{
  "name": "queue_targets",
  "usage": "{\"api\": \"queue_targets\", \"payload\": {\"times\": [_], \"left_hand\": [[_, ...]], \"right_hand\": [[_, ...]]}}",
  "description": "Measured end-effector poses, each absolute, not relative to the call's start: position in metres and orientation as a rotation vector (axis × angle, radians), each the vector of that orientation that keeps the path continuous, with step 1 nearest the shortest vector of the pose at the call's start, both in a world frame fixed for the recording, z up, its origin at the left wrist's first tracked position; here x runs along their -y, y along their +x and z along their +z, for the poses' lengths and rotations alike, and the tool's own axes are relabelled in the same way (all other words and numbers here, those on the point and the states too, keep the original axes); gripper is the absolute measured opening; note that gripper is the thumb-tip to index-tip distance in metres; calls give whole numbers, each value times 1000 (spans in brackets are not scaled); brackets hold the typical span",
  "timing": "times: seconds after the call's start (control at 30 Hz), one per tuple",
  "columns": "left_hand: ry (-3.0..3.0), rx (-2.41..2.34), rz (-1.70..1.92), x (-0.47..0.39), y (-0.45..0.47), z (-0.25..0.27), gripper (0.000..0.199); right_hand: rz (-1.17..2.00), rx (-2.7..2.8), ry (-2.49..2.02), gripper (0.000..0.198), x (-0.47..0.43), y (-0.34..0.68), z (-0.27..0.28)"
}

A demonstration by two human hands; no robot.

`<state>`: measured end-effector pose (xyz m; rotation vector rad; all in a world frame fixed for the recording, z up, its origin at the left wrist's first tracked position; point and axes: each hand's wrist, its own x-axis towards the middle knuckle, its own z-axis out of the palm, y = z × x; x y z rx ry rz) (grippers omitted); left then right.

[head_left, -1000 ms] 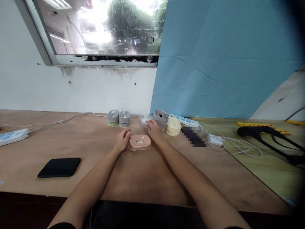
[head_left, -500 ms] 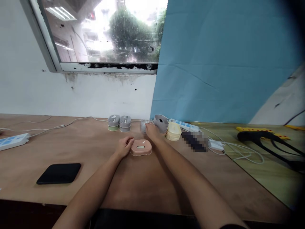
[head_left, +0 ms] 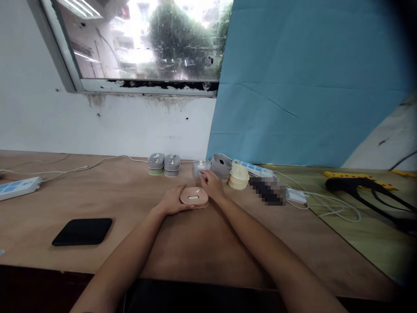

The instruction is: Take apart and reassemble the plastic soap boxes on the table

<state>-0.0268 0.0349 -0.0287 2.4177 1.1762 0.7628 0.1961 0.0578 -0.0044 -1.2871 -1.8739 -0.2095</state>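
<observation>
A pink rounded box with a slotted top (head_left: 196, 200) lies on the brown table cover. My left hand (head_left: 171, 201) is wrapped round its left end, thumb along the front and fingers at the back. Beyond the box's right end, my right hand (head_left: 213, 186) has its fingers pinched together in front of a clear container (head_left: 199, 166). What is between those fingertips is too small to make out. Behind that hand stand grey rounded covers (head_left: 222, 164), and a stack of pale yellow trays (head_left: 239, 176) is to its right.
Two grey-topped containers, one with a green base (head_left: 156, 164) and one all grey (head_left: 172, 165), stand near the wall. A black flat pouch (head_left: 82, 231) lies at front left. Power strips (head_left: 20, 188), white cables and a white adapter (head_left: 296, 195) lie at the sides.
My left hand has spread from beside the pink box to grasp its left end. My right hand has drawn back slightly from the clear container toward the box. The view has shifted slightly.
</observation>
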Motion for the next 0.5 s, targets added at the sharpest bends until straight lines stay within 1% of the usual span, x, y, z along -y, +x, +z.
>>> {"api": "queue_targets", "payload": {"times": [0.07,0.13,0.3,0.4,0.43,0.5], "left_hand": [[2435,-1183,679,-34,-26,-29,99],[2415,-1193,693,-33,-24,-29,100],[2183,-1209,948,-31,-22,-23,100],[2002,-1237,1050,-30,-22,-22,94],[1963,-1242,1069,-31,-22,-22,91],[1927,-1247,1082,-33,-22,-24,83]], "right_hand": [[-175,1925,-1229,34,-38,204,-13],[-126,2006,-1174,36,-22,213,-18],[162,1966,-1267,53,-8,230,-25],[294,1983,-1256,65,-6,227,-27],[310,1986,-1240,67,-5,224,-27],[312,1968,-1223,62,-5,219,-27]]}}
